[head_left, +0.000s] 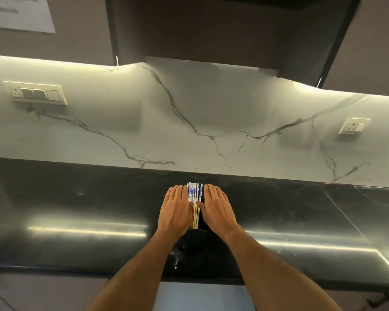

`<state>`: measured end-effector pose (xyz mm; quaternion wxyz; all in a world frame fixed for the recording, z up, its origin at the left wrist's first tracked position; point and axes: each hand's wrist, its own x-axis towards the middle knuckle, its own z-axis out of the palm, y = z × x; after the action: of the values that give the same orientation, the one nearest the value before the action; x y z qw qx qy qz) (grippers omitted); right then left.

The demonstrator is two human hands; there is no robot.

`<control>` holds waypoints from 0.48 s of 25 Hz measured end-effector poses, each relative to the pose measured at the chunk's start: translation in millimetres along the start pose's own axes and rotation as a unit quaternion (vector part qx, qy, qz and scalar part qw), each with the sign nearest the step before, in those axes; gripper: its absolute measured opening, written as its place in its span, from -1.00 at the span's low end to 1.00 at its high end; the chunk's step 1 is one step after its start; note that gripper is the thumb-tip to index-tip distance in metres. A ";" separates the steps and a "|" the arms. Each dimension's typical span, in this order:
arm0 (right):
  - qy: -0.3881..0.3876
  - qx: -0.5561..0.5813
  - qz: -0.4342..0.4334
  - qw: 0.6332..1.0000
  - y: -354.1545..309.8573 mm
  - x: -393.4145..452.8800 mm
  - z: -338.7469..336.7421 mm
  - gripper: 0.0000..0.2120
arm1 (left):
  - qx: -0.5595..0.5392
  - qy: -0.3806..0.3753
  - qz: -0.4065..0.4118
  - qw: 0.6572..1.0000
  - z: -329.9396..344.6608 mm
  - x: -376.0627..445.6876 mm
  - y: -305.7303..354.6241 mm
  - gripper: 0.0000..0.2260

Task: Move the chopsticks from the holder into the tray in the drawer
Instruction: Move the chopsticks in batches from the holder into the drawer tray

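L hand & R hand flat, fingers straight, flanking chopsticks in holder; no grip closed.

left hand flat beside chopsticks | right hand flat opposite | holder on counter

Chopsticks bunched upright in black holder, blue-white patterned tops, countertop.

The dark worktop lies bare to either side of the holder. The marble wall closes off the back. The chopsticks stand hemmed between left hand and right hand.
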<state>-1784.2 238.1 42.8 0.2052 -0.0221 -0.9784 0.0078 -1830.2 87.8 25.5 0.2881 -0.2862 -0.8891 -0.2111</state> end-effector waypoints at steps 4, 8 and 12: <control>-0.028 0.061 0.012 0.998 7.0 24.6 31.4 -0.40 | 0.008 -0.035 -0.015 0.999 33.7 11.0 -8.6 -0.56; -0.058 0.131 0.060 0.988 12.8 48.7 57.7 -0.38 | 0.000 -0.056 -0.019 0.998 64.2 26.0 -24.9 -0.63; -0.058 0.222 0.137 0.964 16.7 67.0 75.3 -0.41 | -0.045 -0.075 -0.075 0.993 86.1 40.2 -32.8 -0.77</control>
<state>-1875.2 257.4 0.3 0.1451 -0.1091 -0.9499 0.2545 -1911.6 125.4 -20.1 0.1907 -0.2468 -0.9166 -0.2501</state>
